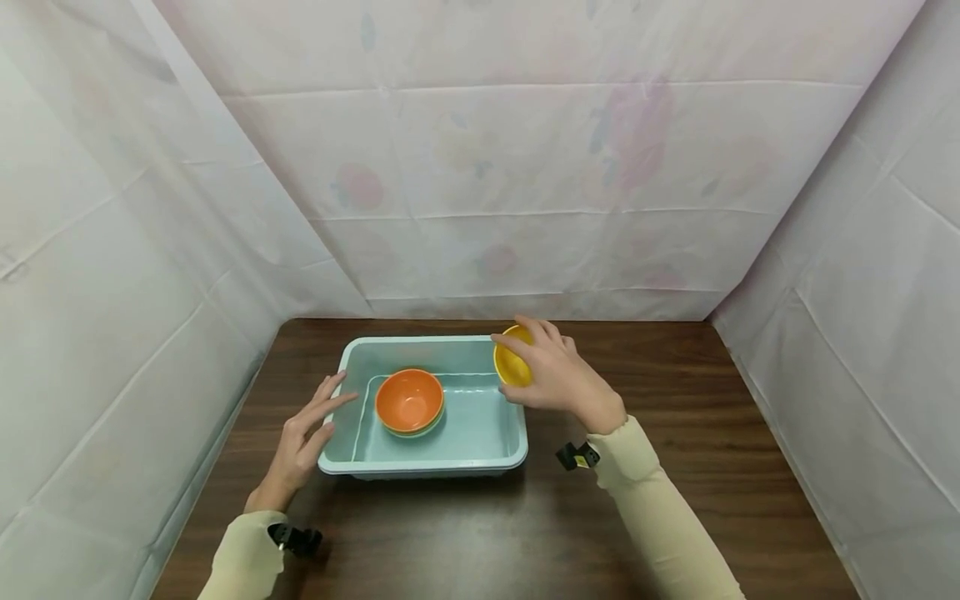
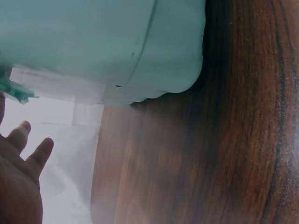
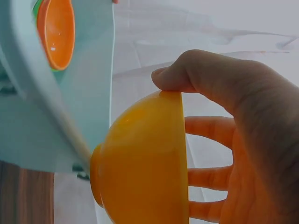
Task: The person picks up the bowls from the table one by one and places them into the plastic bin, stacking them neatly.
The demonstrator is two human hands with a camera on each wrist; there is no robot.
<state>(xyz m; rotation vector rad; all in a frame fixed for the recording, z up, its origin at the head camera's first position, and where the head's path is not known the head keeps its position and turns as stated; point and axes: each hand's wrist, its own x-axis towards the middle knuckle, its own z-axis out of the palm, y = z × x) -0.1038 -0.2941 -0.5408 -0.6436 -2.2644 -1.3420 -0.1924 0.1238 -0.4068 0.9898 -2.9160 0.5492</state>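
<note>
My right hand (image 1: 555,367) grips a yellow bowl (image 3: 145,163) by its rim, thumb on one side and fingers on the other. In the head view the yellow bowl is tilted over the right edge of a light blue plastic basin (image 1: 480,433). Inside that basin an orange bowl (image 1: 409,401) sits stacked on a green bowl (image 1: 420,430), of which only a thin edge shows. At the basin's left rim is my left hand (image 1: 300,442), its fingers spread and fairly straight, fingertips right at the rim.
The basin stands on a dark wooden table (image 1: 615,517) near its back edge. White cloth with a faint floral print (image 1: 510,167) hangs behind the table and along both sides. A small black camera (image 1: 577,456) is strapped on each wrist.
</note>
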